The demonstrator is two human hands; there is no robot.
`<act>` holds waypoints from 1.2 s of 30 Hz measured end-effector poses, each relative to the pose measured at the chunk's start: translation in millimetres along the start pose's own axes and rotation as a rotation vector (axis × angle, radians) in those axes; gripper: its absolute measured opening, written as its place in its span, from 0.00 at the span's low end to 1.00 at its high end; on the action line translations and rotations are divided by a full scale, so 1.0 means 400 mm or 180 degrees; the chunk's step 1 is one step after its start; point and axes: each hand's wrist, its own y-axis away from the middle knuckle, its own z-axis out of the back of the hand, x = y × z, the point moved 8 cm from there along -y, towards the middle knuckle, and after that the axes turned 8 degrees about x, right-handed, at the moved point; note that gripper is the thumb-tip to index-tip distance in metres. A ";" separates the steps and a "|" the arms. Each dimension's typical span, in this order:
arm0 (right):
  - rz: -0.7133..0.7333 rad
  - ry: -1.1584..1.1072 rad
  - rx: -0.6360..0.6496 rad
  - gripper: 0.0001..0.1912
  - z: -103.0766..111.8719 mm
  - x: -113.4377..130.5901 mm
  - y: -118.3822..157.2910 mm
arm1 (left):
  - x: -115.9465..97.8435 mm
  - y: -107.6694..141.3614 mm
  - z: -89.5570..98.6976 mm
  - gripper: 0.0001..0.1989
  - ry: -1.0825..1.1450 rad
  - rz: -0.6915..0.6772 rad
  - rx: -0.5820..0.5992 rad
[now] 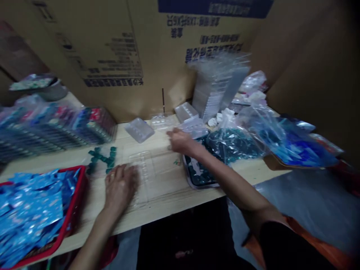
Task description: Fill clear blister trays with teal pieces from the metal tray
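Note:
My left hand (120, 185), palm down and blurred, is at the left edge of a clear plastic blister tray (147, 165) lying on the table. Its fingers are bent, and I cannot make out a grip. Just beyond it lie dark green pieces (101, 157) in a crossed pattern. My right hand (181, 141) reaches over the near end of a dark container (194, 184) of small dark green pieces. Its fingers are smeared by motion, and anything held is hidden. Clear plastic cases (140, 130) are close to it at the back.
Filled clear packs (94, 125) stand in rows at the left. A red basket (82, 180) holds blue packets. A tall stack of clear plastic trays (210, 88) rises at the back. Bags of green pieces (236, 144) and blue pieces (298, 148) lie right. Cardboard (165, 52) walls the back.

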 end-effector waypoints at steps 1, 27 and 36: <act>-0.0302 0.0377 -0.0035 0.20 0.002 -0.053 0.047 | -0.029 0.007 -0.011 0.19 0.0011 0.0008 -0.0024; -0.0192 0.1368 -0.0351 0.26 -0.105 -0.075 0.189 | -0.085 0.016 -0.101 0.26 0.0061 0.0379 -0.0296; 0.0487 0.2240 0.0049 0.20 -0.138 -0.068 0.011 | -0.219 -0.013 -0.132 0.20 -0.0472 0.0485 0.0382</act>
